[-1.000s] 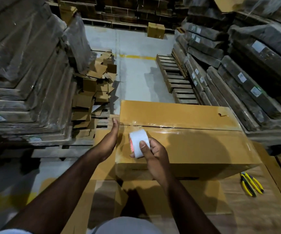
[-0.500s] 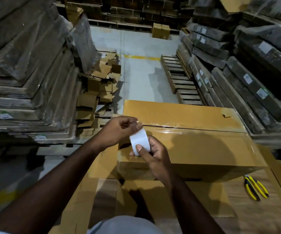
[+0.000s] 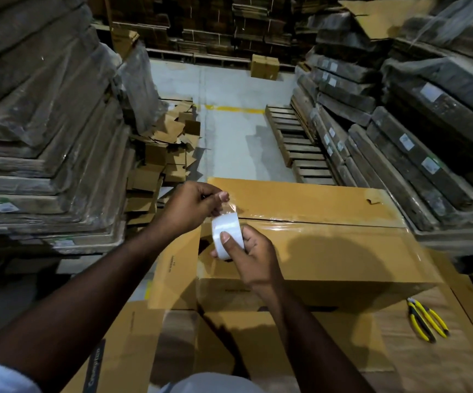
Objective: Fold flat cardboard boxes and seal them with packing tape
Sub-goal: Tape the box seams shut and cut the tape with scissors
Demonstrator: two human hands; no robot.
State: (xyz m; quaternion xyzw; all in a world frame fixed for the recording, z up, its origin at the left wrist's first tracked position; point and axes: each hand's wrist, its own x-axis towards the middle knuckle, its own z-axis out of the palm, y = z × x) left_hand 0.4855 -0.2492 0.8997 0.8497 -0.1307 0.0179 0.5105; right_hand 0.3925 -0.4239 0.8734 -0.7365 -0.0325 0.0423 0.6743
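The right hand (image 3: pixel 253 252) holds the tape roll (image 3: pixel 226 239) in a curled grip, thumb pressed on its outer face, just above the near left corner of the folded cardboard box (image 3: pixel 314 251). The left hand (image 3: pixel 190 207) pinches the clear tape end (image 3: pixel 228 207) between thumb and fingertips, lifting it off the roll. The box's centre seam (image 3: pixel 314 221) already looks taped along its length. To do this well, keep the strip taut and straight, tear or cut cleanly, then press the end flat over the box's edge. Yellow-handled pliers (image 3: pixel 425 321) lie on flat cardboard sheets (image 3: pixel 400 350) to the right; wrapped cardboard stacks (image 3: pixel 45 137) flank the aisle.
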